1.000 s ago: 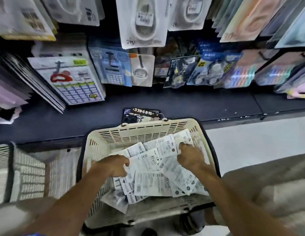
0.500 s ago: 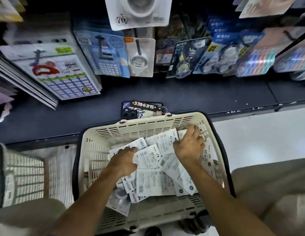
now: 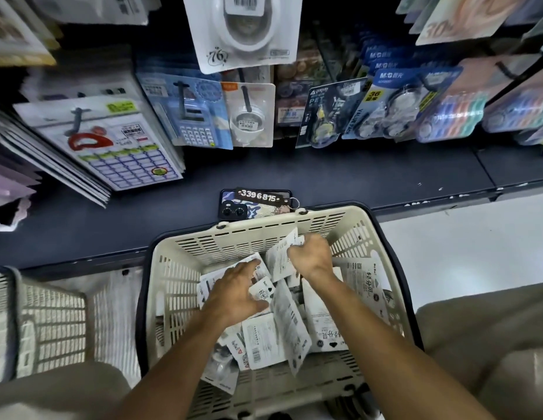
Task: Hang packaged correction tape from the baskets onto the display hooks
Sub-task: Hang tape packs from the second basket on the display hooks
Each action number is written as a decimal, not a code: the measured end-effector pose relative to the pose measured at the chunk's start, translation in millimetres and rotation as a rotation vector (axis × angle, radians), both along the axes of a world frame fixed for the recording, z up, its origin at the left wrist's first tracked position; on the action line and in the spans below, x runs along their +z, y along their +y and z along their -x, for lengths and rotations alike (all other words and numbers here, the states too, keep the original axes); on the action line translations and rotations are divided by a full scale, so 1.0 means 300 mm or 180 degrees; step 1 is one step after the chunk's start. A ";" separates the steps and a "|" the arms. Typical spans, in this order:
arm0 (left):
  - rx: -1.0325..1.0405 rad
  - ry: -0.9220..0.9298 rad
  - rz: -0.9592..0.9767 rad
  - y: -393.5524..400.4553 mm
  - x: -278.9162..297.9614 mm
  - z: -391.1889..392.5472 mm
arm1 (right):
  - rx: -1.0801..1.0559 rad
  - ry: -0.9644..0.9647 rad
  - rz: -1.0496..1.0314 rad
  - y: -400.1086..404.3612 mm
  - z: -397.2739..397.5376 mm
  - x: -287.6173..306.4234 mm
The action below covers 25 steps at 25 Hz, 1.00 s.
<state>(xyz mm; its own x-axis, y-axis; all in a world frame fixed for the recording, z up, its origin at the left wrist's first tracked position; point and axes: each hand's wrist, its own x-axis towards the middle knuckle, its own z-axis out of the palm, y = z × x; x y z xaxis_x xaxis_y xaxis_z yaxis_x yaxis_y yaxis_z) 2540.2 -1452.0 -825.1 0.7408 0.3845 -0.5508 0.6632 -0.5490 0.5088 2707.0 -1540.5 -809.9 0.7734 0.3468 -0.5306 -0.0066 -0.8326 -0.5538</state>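
Note:
A cream plastic basket (image 3: 185, 286) in front of me holds several white correction tape packages (image 3: 264, 341) lying loose. My left hand (image 3: 236, 291) is spread over the pile, its thumb and fingers around a small white package (image 3: 262, 291). At the far end of the basket, my right hand (image 3: 312, 256) grips a white package (image 3: 280, 257) and holds it tilted up above the pile. Display hooks (image 3: 247, 86) carry packaged stationery on the wall above the dark shelf.
A phone (image 3: 233, 209) with a numbered key tag (image 3: 259, 196) lies on the dark shelf (image 3: 355, 183) just behind the basket. A second cream basket (image 3: 48, 322) stands at the left. Hanging calculators, tape packs and cards crowd the wall. White floor lies right.
My right hand moved from pressing on the pile to lifting a package at the far end. My left hand shifted right over the pile. The view tilted slightly up.

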 end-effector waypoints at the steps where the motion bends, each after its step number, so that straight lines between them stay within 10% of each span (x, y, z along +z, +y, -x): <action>1: 0.0072 -0.0242 0.0178 -0.012 0.014 -0.008 | -0.0398 0.0122 -0.0222 0.006 -0.015 0.027; 4: 0.0356 -0.0777 0.0452 -0.065 0.043 -0.044 | -0.1256 0.0955 -0.0898 0.022 -0.040 0.127; 10: 0.2038 -0.1228 0.0509 -0.009 0.071 -0.081 | -0.0762 0.3019 -0.2177 -0.034 -0.028 0.166; 13: 0.2154 -0.0961 0.0618 0.033 0.079 -0.047 | 0.0203 0.1805 -0.0668 -0.102 0.070 0.040; 17: 0.1966 -0.0761 0.0716 0.038 0.064 -0.006 | 0.2059 0.1719 0.1197 -0.208 0.254 -0.101; 25: 0.1515 -0.0191 0.1511 0.085 0.055 0.002 | 0.2351 0.0746 -0.0056 -0.067 0.000 0.109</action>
<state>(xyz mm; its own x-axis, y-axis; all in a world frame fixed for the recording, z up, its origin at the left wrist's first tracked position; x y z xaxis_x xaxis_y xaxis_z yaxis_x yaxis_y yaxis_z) 2539.5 -1426.5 -808.6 0.5851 0.4028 -0.7039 0.7406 0.0884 0.6662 2707.0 -1560.6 -777.2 0.2065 0.7388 -0.6415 0.4282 -0.6577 -0.6197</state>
